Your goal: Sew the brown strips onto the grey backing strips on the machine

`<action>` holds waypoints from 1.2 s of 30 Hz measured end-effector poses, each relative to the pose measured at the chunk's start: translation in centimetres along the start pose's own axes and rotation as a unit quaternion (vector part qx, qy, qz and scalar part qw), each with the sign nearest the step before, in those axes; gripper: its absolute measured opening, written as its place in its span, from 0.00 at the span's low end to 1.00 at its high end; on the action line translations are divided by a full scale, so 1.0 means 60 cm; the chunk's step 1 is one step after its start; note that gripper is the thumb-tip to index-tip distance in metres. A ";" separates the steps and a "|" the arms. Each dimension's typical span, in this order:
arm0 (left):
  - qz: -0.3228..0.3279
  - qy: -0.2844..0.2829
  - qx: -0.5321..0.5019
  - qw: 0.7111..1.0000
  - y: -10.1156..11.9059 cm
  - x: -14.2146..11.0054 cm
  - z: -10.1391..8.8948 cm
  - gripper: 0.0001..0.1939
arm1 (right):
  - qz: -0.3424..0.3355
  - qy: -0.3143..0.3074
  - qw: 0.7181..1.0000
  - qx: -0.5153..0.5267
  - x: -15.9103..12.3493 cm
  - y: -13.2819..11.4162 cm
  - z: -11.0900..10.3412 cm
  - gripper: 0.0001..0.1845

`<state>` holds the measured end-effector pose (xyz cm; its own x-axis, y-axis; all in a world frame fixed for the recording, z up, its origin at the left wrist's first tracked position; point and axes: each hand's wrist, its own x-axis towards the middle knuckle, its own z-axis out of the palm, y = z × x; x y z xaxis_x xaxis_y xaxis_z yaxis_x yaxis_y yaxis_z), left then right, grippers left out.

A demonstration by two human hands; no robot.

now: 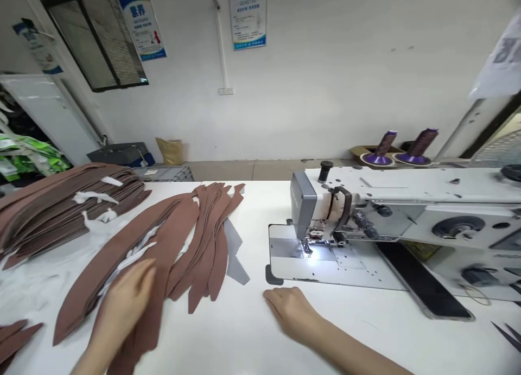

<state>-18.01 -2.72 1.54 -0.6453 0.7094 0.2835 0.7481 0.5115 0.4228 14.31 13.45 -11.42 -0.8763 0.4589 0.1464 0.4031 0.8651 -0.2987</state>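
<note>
My left hand (130, 293) is over the loose brown strips (163, 266) on the white table, its fingers curled at the edge of one brown strip (142, 331). The fingertips are partly hidden, and the hand is a little blurred. White scraps (134, 255) stick out between the strips. Closed, with its fingers folded under, my right hand (288, 307) rests on the table just in front of the sewing machine (321, 212); no material shows in it. The machine's lamp lights its needle plate (285, 255). Grey flat pieces (238, 261) lie partly beneath the brown strips.
A thick stack of brown strips (73, 201) lies at the far left, with more brown pieces (16, 337) at the near left. A black phone (427, 283) leans by the machine's base. Dark scissors tips (508, 334) show at the right edge. Purple thread cones (419, 147) stand behind.
</note>
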 end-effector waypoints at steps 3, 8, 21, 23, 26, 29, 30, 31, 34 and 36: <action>0.058 -0.105 0.122 0.985 0.058 0.069 0.103 0.20 | -0.001 -0.013 1.000 -0.018 0.003 0.002 0.005 0.07; 0.076 -0.166 0.170 0.968 0.078 0.112 0.165 0.23 | -0.009 -0.027 0.999 -0.042 0.006 0.010 0.010 0.11; 0.061 -0.126 0.228 0.964 0.122 0.150 0.107 0.18 | -0.037 0.040 0.997 -0.056 0.006 0.019 0.018 0.12; 0.102 -0.160 0.207 0.960 0.171 0.113 0.100 0.17 | -0.033 0.130 0.988 -0.071 0.016 0.026 0.010 0.18; 0.200 -0.287 0.153 0.924 0.243 0.018 0.117 0.24 | -0.044 0.198 0.973 -0.113 0.044 0.027 -0.020 0.25; 0.320 -0.467 0.167 0.807 0.275 -0.073 0.136 0.27 | -0.160 0.113 0.970 -0.147 0.068 0.019 -0.047 0.24; 0.349 -0.514 0.146 0.770 0.272 -0.090 0.137 0.24 | -0.200 0.081 0.965 -0.149 0.071 0.018 -0.049 0.21; 0.365 -0.542 0.111 0.749 0.261 -0.096 0.134 0.21 | -0.223 0.062 0.962 -0.146 0.073 0.019 -0.049 0.19; 0.316 -0.475 0.037 0.821 0.196 -0.052 0.115 0.15 | -0.211 0.048 0.968 -0.129 0.064 0.034 -0.040 0.18; 0.206 -0.308 0.098 0.924 0.135 0.015 0.106 0.17 | -0.191 0.042 0.974 -0.117 0.049 0.049 -0.040 0.20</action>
<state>-11.51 5.14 -0.24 -0.1353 0.9737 -0.1831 0.9631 0.1726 0.2064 13.57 17.79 -9.61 -0.9535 0.1009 0.2841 0.1093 0.9939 0.0140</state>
